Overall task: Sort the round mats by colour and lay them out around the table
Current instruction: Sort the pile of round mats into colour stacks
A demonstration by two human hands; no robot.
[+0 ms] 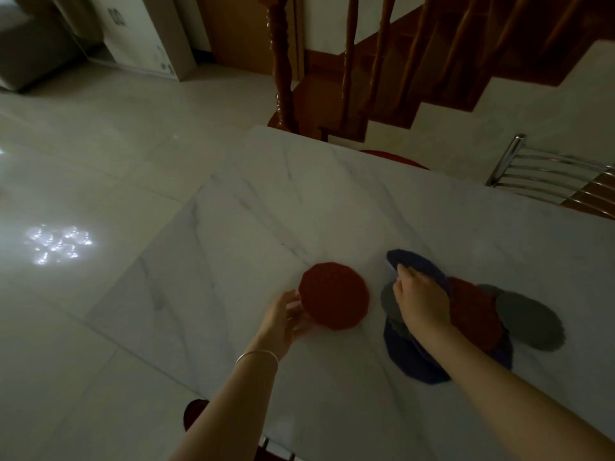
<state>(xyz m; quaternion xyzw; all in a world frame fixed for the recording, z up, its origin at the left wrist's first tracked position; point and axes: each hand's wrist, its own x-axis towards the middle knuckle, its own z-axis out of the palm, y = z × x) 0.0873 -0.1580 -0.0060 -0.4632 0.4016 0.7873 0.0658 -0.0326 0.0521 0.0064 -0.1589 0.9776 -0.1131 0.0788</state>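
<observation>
A red round mat (333, 296) lies apart on the white marble table (299, 201), and my left hand (286, 319) grips its near-left edge. To its right is a heap of overlapping round mats. My right hand (420, 299) pinches the edge of a dark blue mat (419, 264) and lifts it off the heap. Under it lie a grey mat (388, 302), another red mat (472, 314), a second grey mat (529, 319) at the right, and a blue mat (412, 357) at the bottom, partly hidden by my right forearm.
A metal-framed chair (545, 176) stands at the table's far right edge. A red stool seat (396, 158) shows beyond the far edge and another (194, 412) at the near-left edge. A wooden staircase (399, 61) rises behind. Shiny tiled floor lies to the left.
</observation>
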